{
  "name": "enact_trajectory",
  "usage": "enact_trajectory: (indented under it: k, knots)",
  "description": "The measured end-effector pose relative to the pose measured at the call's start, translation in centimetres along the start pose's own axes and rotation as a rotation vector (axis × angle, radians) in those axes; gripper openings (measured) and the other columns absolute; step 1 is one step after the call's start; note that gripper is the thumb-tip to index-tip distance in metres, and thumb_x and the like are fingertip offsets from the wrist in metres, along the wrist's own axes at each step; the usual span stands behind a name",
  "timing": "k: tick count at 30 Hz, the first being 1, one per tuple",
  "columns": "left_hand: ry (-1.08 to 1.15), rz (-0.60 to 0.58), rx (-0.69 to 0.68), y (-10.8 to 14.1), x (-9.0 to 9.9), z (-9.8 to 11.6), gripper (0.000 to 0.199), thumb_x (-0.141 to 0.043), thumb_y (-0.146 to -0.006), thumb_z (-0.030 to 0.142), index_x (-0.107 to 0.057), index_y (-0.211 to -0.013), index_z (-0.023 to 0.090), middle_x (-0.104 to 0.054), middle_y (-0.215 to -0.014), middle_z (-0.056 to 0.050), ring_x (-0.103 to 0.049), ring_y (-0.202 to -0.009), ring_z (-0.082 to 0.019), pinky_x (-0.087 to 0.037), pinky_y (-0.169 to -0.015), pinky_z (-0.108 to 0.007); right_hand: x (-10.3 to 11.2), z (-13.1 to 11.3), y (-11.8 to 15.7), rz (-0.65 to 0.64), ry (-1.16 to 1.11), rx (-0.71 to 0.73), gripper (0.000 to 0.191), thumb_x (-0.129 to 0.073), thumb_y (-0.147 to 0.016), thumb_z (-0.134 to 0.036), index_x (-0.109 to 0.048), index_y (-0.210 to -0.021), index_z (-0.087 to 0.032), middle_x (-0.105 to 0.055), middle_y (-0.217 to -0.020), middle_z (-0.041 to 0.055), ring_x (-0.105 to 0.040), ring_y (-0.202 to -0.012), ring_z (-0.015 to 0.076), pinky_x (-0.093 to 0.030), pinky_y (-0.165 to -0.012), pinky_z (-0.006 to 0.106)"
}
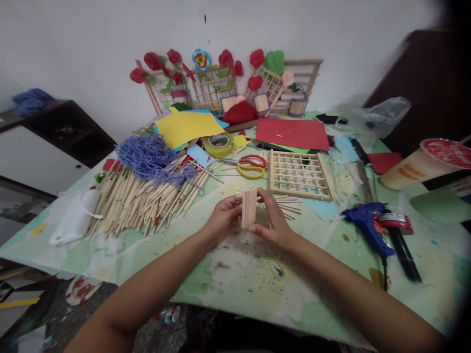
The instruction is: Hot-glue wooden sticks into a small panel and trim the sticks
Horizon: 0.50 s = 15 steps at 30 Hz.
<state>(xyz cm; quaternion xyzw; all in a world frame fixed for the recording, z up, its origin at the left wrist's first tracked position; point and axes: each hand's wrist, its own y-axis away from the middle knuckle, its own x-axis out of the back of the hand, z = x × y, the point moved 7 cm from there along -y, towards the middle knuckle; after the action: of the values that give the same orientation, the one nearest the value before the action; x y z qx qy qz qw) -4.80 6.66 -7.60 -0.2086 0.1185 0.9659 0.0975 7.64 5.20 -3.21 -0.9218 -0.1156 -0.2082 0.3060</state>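
Between my two hands, just above the table, stands a small upright holder of short wooden sticks [249, 208] set side by side. My left hand [225, 214] grips it from the left with curled fingers. On its right side, my right hand [274, 220] has the thumb at the bottom edge and the fingers at the top. Loose short sticks [289, 207] lie behind my right hand. Just beyond is a wooden stick lattice [300, 174], and left of it a pair of scissors [253, 165] with red and yellow handles.
At left, many wooden sticks [136, 203] lie beneath purple yarn [143, 157]. A blue glue gun [368, 225] and a drink cup [423, 164] stand at right. Tape [219, 144], yellow paper [187, 128] and red paper [292, 132] lie behind. Flower-decorated lattices [215, 81] lean on the wall.
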Motion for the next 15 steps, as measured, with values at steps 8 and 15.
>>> enact_trajectory:
  k: [8, 15]
  knots:
    - [0.048, -0.123, 0.225, 0.9, -1.8, -0.9, 0.022, -0.071, -0.066, 0.027, -0.07, -0.083, 0.012, -0.069, -0.066, -0.006, -0.063, -0.057, -0.016, -0.05, -0.058, -0.028, -0.8, -1.2, -0.2, -0.112, 0.059, 0.094, 0.093, -0.069, -0.063, -0.065, -0.029, -0.136, -0.022, -0.044, -0.134, 0.0169, -0.042, -0.124, 0.032, -0.037, -0.1, 0.05]
    - [-0.053, -0.021, 0.14, 0.3, -0.3, -0.5, 0.027, -0.072, -0.067, 0.031, -0.069, -0.088, 0.014, -0.068, -0.071, -0.004, -0.061, -0.06, -0.014, -0.046, -0.053, -0.023, 0.1, -0.3, -0.4, 0.071, 0.229, 0.038, 0.083, -0.076, -0.058, -0.057, -0.039, -0.122, -0.019, -0.049, -0.123, 0.0166, -0.047, -0.115, 0.0318, -0.04, -0.096, 0.049]
